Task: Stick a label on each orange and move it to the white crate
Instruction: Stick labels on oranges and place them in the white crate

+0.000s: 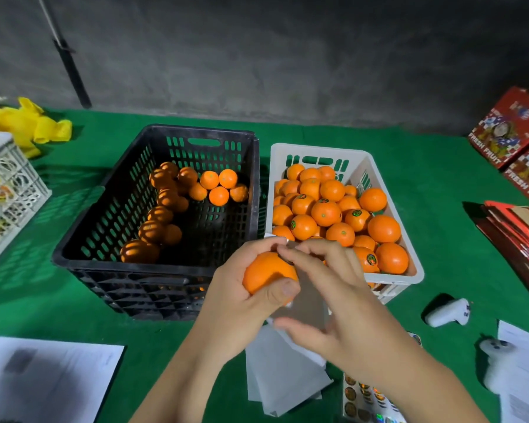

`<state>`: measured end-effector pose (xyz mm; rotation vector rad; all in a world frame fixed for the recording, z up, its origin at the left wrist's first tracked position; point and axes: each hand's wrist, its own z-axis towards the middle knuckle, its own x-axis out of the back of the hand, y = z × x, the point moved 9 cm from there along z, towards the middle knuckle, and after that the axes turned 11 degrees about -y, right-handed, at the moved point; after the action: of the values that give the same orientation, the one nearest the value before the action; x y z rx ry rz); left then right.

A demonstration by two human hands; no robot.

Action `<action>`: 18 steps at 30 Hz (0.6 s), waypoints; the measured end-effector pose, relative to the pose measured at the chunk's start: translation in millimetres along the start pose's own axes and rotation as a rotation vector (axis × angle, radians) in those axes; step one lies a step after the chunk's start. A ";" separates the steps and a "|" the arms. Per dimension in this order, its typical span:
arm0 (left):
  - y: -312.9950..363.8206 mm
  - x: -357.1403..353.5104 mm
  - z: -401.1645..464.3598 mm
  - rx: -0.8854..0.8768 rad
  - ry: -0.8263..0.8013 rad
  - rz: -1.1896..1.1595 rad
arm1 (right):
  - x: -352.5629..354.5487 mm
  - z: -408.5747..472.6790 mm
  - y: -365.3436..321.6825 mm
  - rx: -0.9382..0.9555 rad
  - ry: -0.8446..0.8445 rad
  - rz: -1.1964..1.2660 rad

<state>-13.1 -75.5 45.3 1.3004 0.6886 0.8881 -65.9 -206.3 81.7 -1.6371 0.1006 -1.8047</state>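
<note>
Most were already in the white crate (416, 271) with about a dozen left in the black crate (129, 271), while the left hand (242, 288) gripped an orange (264, 270) just near of both and the right hand's (342, 303) fingers (306, 254) pinched a label onto it.

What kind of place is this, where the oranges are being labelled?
Probably a small fruit packing station. A black crate and a white crate of oranges stand on a green-covered table, with a sticker sheet nearby and red FRESH FRUIT cartons at the side.
</note>
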 end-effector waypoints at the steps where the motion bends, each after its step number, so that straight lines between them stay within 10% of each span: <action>1: -1.5 -4.4 0.4 0.006 -0.016 -0.025 | -5.1 0.6 0.6 -0.021 0.011 -0.024; 18: -19.1 -10.8 4.4 0.016 0.122 -0.193 | -18.4 -7.0 11.4 -0.101 0.300 0.195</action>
<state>-11.8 -87.6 26.6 1.1784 0.9028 0.8103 -67.9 -207.9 59.0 -1.3594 0.4758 -1.9040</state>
